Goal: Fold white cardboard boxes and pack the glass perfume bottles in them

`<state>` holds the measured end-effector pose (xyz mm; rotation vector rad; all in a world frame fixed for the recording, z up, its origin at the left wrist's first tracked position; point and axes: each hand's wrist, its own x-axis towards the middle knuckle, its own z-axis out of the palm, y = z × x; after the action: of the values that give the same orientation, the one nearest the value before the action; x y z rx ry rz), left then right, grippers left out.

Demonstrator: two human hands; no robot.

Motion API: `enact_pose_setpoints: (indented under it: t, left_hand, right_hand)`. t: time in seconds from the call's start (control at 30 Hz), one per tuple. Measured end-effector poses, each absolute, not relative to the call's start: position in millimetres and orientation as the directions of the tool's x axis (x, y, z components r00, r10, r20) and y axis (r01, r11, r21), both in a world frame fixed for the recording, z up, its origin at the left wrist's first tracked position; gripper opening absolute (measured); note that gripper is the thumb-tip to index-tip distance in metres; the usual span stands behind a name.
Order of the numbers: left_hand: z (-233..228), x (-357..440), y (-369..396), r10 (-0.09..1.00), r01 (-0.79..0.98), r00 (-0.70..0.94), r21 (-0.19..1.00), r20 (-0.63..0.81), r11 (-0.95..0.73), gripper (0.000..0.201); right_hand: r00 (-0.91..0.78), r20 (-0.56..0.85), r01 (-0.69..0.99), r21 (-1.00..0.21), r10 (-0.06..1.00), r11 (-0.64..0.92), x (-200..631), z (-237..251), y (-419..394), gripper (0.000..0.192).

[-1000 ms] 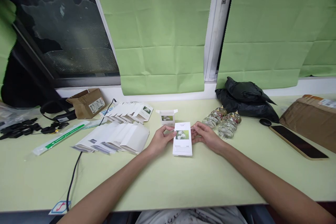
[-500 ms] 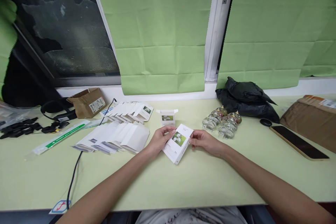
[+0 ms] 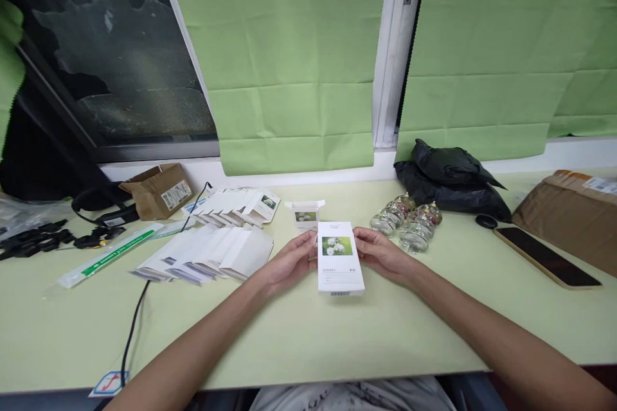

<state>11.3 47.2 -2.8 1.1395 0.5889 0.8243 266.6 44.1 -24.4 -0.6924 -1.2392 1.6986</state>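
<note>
A white cardboard box (image 3: 340, 273) with a picture of white flowers on green is held between my two hands, above the table. My left hand (image 3: 292, 261) grips its left edge near the top, and my right hand (image 3: 380, 254) pinches the upper right edge. The box's front faces up towards me, with a barcode on its lower end. Just behind it stands a small white carton (image 3: 305, 213) with its top flap raised and the same flower print. Parts of the fingers are hidden under the box.
To the left lie flattened white boxes (image 3: 202, 257), with folded ones (image 3: 241, 202) behind. Clear glass ornaments (image 3: 414, 231) sit right of my hands. Farther right are black plastic bags (image 3: 453, 186), a phone (image 3: 544, 257) and a brown parcel (image 3: 569, 218). A black cable (image 3: 137, 314) crosses the left side.
The box has been turned from a slant to nearly straight, so its printed front and barcode end now face me. Both hands still hold it.
</note>
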Motion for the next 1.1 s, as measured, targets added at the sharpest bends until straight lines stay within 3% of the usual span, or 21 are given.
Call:
enact_pose_setpoints:
  t: [0.2, 0.37, 0.47, 0.6, 0.73, 0.9, 1.1]
  left_hand:
    - [-7, 11, 50, 0.821, -0.222, 0.57, 0.968, 0.031, 0.118, 0.029]
    - [-11, 11, 56, 0.883, -0.041, 0.434, 0.983, 0.18, -0.18, 0.036]
    - [-12, 14, 53, 0.864, 0.068, 0.352, 0.911, 0.359, -0.406, 0.033]
    - [-11, 20, 43, 0.809, 0.16, 0.319, 0.813, 0.493, -0.559, 0.023]
    - [-9, 20, 35, 0.724, 0.254, 0.297, 0.68, 0.622, -0.688, 0.02]
    - [-10, 14, 36, 0.628, 0.312, 0.348, 0.546, 0.696, -0.778, 0.022]
    - [-2, 8, 35, 0.637, 0.191, 0.423, 0.624, 0.644, -0.758, 0.034]
  right_hand:
    - [-0.376, 0.147, -0.336, -0.942, 0.915, 0.013, 266, -13, 41, 0.027]
    - [-0.237, 0.297, -0.15, -0.952, 0.925, 0.267, 268, -16, 47, 0.029]
    - [-0.17, 0.4, -0.053, -0.916, 0.901, 0.397, 267, -18, 50, 0.024]
    - [-0.171, 0.493, 0.015, -0.865, 0.853, 0.502, 267, -12, 45, 0.018]
    - [-0.219, 0.495, -0.014, -0.863, 0.841, 0.505, 267, -1, 36, 0.03]
    - [-0.258, 0.504, 0.136, -0.826, 0.824, 0.548, 260, 3, 24, 0.024]
    - [-0.351, 0.611, 0.321, -0.633, 0.709, 0.705, 255, -1, 19, 0.018]
